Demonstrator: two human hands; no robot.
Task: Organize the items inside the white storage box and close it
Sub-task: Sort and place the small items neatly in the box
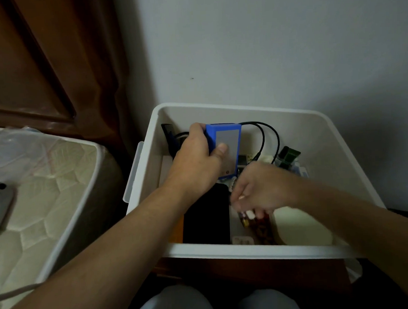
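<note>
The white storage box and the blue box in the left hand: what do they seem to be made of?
The white storage box looks like moulded plastic with a matte finish: rounded corners, a thick, smooth rim. The blue rectangular box with a grey face, gripped by the left hand, could be cardboard or plastic: sharp, flat edges, no shine. The dim light leaves it open.

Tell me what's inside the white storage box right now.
In the white storage box: a blue box gripped by the left hand, a black comb, black cable, flat black item and green item. The blurred right hand covers smaller things.
</note>
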